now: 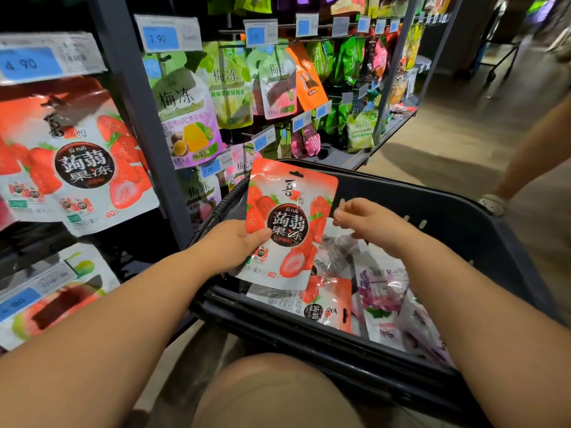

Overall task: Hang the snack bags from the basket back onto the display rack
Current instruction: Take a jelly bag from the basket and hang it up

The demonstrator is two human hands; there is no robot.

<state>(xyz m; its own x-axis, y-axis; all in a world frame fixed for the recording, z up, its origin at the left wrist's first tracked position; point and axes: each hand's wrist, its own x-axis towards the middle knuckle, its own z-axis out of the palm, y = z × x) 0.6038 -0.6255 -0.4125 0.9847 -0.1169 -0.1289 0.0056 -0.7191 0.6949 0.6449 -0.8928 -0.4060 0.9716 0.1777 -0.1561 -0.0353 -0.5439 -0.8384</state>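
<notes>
Red-and-white glossy strawberry pouch (293, 196) | upright above dark plastic basket (438, 211), hang-slot (295, 173) topmost | left hand (238, 245) pinches lower-left corner, thumb in front | right hand (361, 220) curled at right edge, pinch cannot be told | likely light, floppy, slick: take near slot | matching hung pouches (80, 168) left, grey rack post (136, 112) between, open floor (448, 143) right
</notes>
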